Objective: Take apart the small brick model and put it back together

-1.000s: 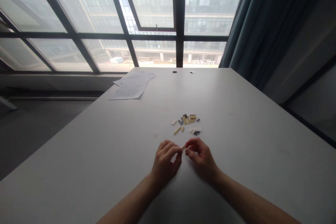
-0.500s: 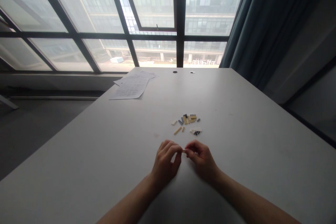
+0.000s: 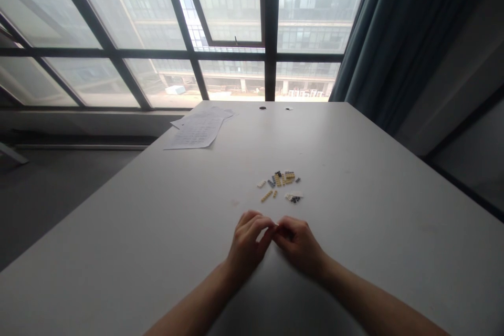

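Observation:
Fingertips meet above the near part of the table, where my left hand (image 3: 251,241) and my right hand (image 3: 301,245) pinch a small light-coloured building brick (image 3: 276,224) between them. Most of that piece is hidden by the fingers, so its exact shape cannot be made out. Just beyond the hands lie a long tan brick (image 3: 266,196) and a shorter tan brick (image 3: 274,194). A little group of white and black pieces (image 3: 294,198) rests to their right. Farther back is a cluster of yellow and grey bricks (image 3: 277,180), with a white piece (image 3: 261,184) at its left.
The bricks lie on a large white table (image 3: 374,210). Printed papers (image 3: 197,131) overlap its far left edge. Two round holes, one a dark hole (image 3: 262,108), are near the far end. Windows stand beyond, and a dark curtain (image 3: 378,52) hangs at the right.
My right hand has shifted slightly left and down, its fingers closing up against the left fingertips. Less of the small brick shows now. The loose bricks have stayed put.

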The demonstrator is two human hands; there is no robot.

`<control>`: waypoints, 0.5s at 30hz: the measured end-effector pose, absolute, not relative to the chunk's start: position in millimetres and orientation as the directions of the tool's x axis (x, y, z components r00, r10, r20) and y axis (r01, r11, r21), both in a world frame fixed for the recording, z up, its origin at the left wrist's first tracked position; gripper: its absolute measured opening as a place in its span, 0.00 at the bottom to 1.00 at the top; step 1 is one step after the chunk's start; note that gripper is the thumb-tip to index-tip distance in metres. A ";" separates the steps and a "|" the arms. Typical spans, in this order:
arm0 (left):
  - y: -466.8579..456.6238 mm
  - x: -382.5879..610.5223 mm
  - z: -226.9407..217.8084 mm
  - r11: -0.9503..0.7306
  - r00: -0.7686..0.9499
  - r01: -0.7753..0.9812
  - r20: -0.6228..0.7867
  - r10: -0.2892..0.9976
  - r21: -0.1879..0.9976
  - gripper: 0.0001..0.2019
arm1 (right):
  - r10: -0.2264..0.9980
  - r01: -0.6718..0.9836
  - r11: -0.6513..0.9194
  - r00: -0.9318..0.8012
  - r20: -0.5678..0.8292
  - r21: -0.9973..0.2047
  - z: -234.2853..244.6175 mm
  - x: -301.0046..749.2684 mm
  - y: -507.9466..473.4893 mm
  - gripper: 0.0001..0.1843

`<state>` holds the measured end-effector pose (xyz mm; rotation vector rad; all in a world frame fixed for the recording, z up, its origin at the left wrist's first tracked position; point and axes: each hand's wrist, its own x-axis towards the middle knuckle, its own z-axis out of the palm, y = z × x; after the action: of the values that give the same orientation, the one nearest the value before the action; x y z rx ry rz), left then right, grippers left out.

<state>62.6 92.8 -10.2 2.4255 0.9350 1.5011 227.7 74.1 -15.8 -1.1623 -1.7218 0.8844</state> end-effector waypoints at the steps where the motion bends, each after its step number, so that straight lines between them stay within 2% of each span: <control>1: 92.7 62.9 -9.4 -0.799 0.311 0.434 0.763 0.567 0.417 0.04 | 0.943 0.346 0.320 -0.202 0.263 -0.882 -15.7 227.9 74.2 0.07; 10: 93.0 63.9 -9.3 -0.800 0.322 0.433 0.757 0.568 0.416 0.03 | 0.939 0.353 0.329 -0.219 0.264 -0.876 -14.2 227.7 73.9 0.07; 15: 93.8 63.0 -12.6 -0.804 0.331 0.428 0.756 0.565 0.414 0.08 | 0.940 0.349 0.331 -0.208 0.272 -0.877 -16.0 228.1 74.7 0.07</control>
<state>63.0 93.8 -12.6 2.4450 0.9190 1.4779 228.1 74.7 -16.0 -1.1574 -1.7384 0.8656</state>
